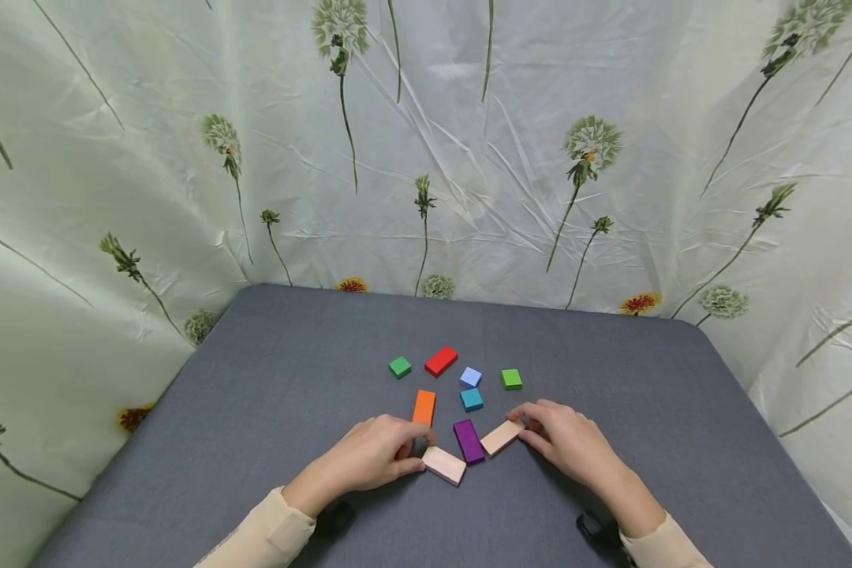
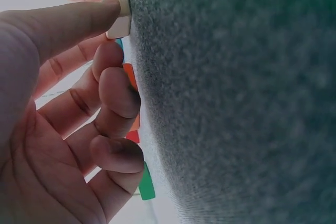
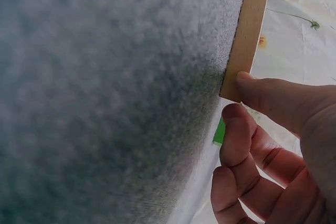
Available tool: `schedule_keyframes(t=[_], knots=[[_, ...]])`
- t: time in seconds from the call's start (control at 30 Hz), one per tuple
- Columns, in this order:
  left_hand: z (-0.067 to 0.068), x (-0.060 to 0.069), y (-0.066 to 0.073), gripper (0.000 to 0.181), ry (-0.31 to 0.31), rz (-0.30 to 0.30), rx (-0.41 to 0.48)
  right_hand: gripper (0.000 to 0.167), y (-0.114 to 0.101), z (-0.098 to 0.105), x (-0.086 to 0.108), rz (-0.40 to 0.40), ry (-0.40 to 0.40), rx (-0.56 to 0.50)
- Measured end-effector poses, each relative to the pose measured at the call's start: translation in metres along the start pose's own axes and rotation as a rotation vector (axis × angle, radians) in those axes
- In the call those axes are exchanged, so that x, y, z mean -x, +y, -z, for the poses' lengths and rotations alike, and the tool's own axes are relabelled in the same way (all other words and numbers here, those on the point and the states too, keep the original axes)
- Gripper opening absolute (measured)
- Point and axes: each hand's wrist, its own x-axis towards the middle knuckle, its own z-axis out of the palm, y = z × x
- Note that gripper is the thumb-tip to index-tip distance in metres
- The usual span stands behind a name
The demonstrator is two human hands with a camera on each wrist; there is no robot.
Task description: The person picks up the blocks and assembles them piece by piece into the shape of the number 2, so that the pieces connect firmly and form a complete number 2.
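My left hand (image 1: 378, 456) pinches the left end of a pale wooden block (image 1: 445, 465) between thumb and fingers. In the left wrist view the thumb lies along that block (image 2: 116, 3), and the other fingers curl below it. Across from it, my right hand (image 1: 571, 440) pinches the right end of a second pale wooden block (image 1: 502, 437), which slants on the table. Wood grain shows on its side (image 3: 247, 40) in the right wrist view. Between the two pale blocks lies a purple block (image 1: 468, 442). Just beyond my left fingers is an orange block (image 1: 424, 408).
Farther back on the grey table (image 1: 326, 339) lie a red block (image 1: 442, 360), a dark green block (image 1: 400, 367), a light blue block (image 1: 471, 377), a teal block (image 1: 472, 399) and a bright green block (image 1: 512, 379). A flowered curtain (image 1: 468, 158) hangs behind the table.
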Motion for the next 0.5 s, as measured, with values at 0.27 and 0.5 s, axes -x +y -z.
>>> schedule_keyframes(t=[0.27,0.5], knots=[[-0.002,0.005,0.000,0.024,0.006,0.015,0.022,0.020,-0.001,0.000,0.009,-0.072,-0.031,-0.009],[-0.001,0.008,0.001,0.024,0.022,0.016,0.039,0.019,-0.004,-0.001,0.016,-0.131,-0.053,-0.023]])
